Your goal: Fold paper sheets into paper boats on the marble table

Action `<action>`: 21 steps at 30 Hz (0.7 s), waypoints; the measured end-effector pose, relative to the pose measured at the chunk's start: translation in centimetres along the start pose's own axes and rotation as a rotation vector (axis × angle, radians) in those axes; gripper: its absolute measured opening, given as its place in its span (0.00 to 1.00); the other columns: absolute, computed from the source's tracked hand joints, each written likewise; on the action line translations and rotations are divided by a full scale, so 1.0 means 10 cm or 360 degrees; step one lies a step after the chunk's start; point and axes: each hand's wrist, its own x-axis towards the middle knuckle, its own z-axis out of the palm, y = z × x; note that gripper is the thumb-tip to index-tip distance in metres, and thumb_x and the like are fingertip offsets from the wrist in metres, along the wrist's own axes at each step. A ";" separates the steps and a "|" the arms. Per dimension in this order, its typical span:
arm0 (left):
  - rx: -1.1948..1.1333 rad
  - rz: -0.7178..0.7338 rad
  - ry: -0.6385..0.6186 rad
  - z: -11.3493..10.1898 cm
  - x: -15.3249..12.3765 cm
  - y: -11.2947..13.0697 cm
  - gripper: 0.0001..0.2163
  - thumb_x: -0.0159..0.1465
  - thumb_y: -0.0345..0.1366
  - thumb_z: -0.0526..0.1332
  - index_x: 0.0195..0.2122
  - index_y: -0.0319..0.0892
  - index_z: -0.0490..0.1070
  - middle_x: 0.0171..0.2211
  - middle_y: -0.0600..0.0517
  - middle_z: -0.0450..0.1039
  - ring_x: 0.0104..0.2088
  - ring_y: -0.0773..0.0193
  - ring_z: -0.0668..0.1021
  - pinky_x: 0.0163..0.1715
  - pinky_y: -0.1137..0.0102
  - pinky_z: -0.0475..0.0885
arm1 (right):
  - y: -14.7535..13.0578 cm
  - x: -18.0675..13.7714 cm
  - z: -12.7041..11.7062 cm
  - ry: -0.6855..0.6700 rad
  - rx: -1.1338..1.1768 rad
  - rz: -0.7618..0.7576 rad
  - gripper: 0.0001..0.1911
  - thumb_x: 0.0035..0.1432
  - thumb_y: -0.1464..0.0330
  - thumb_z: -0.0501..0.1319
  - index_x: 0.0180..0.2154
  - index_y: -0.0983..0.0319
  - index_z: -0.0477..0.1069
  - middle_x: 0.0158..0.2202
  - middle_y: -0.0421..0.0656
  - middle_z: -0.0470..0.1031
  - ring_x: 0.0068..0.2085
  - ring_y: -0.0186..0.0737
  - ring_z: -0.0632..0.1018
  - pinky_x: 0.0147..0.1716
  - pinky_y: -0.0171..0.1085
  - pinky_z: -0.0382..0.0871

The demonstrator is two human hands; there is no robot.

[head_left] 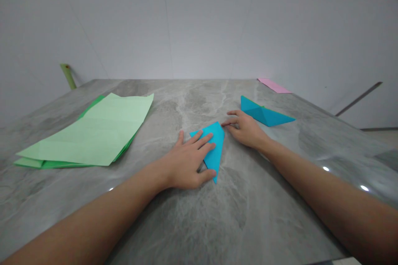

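Observation:
A folded piece of blue paper [217, 145] lies on the grey marbled table in front of me. My left hand [189, 163] rests flat on its left part, fingers spread and thumb near its lower point. Those fingers cover much of the paper's left side. At the paper's upper right corner is my right hand [244, 128], its fingers loosely bent and apart, the fingertips touching or very close to the edge. Just beyond the right hand sits a blue paper boat [264, 112] with a bit of green along its upper edge.
Several light and darker green paper sheets [93, 132] are stacked at the left of the table [186, 223]. A pink paper [274, 85] lies at the far right corner. Behind the table stands a pale wall [199, 29].

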 end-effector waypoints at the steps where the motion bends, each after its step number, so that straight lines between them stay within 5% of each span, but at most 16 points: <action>1: -0.0010 -0.0001 0.0008 -0.01 0.00 0.00 0.31 0.66 0.54 0.52 0.66 0.42 0.54 0.71 0.44 0.42 0.69 0.41 0.47 0.60 0.31 0.41 | -0.05 -0.02 -0.01 0.0009 0.0043 -0.0035 0.13 0.56 0.71 0.57 0.34 0.60 0.81 0.51 0.51 0.74 0.52 0.52 0.76 0.55 0.50 0.68; 10: -0.0006 0.0003 0.0299 0.01 0.00 -0.01 0.23 0.64 0.45 0.57 0.58 0.40 0.65 0.68 0.38 0.52 0.67 0.40 0.56 0.60 0.32 0.44 | -0.21 -0.08 -0.06 -0.0187 0.0867 0.0202 0.11 0.56 0.61 0.60 0.29 0.62 0.73 0.22 0.41 0.76 0.26 0.39 0.76 0.28 0.37 0.68; 16: -0.0322 -0.0094 0.0840 0.03 0.07 -0.04 0.21 0.57 0.54 0.65 0.39 0.40 0.70 0.48 0.41 0.72 0.48 0.49 0.75 0.52 0.50 0.68 | -0.40 -0.13 -0.05 -0.0082 0.1434 0.0271 0.15 0.53 0.57 0.65 0.29 0.62 0.73 0.22 0.40 0.75 0.25 0.35 0.75 0.27 0.35 0.67; 21: -0.0533 -0.0137 0.0894 0.05 0.10 -0.07 0.11 0.60 0.43 0.63 0.30 0.42 0.66 0.33 0.50 0.71 0.36 0.59 0.75 0.39 0.63 0.70 | -0.55 -0.22 -0.02 -0.0150 0.1572 0.0053 0.14 0.58 0.59 0.63 0.41 0.61 0.74 0.32 0.42 0.80 0.32 0.38 0.78 0.33 0.37 0.70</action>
